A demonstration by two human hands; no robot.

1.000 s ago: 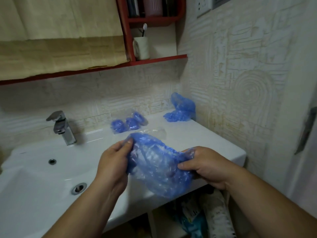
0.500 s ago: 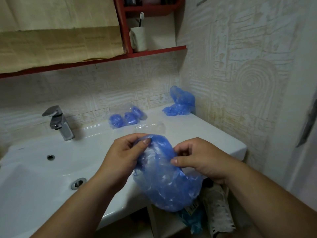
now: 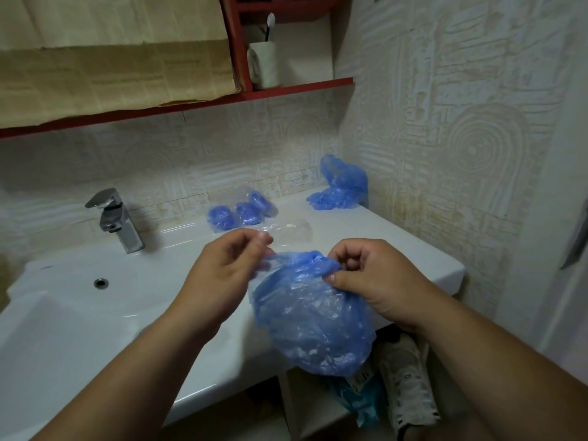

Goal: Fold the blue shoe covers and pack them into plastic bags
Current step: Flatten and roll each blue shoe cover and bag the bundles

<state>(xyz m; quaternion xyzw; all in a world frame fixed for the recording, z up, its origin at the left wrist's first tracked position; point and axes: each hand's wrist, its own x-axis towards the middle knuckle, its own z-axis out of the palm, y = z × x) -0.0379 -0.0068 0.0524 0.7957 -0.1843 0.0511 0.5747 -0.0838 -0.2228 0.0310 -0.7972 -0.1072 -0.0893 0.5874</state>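
Left hand (image 3: 229, 275) pinches the thin left edge of a crumpled blue plastic shoe cover (image 3: 311, 323) between thumb and curled fingers. The right hand (image 3: 378, 281) grips the bunched rim just beside it. The cover hangs in the air from both hands over the front edge of the white sink surface (image 3: 366, 224). Its rim is up, and its puffed body and long axis point down and slightly right, just beside a white sneaker (image 3: 407, 374) lower down. Behind the hands lies an empty clear plastic bag (image 3: 296, 232). Beyond it are clear bags of folded blue covers (image 3: 241, 211) and a loose heap of blue covers (image 3: 340, 189) in the wall corner. A chrome tap (image 3: 117, 221) stands at the left.
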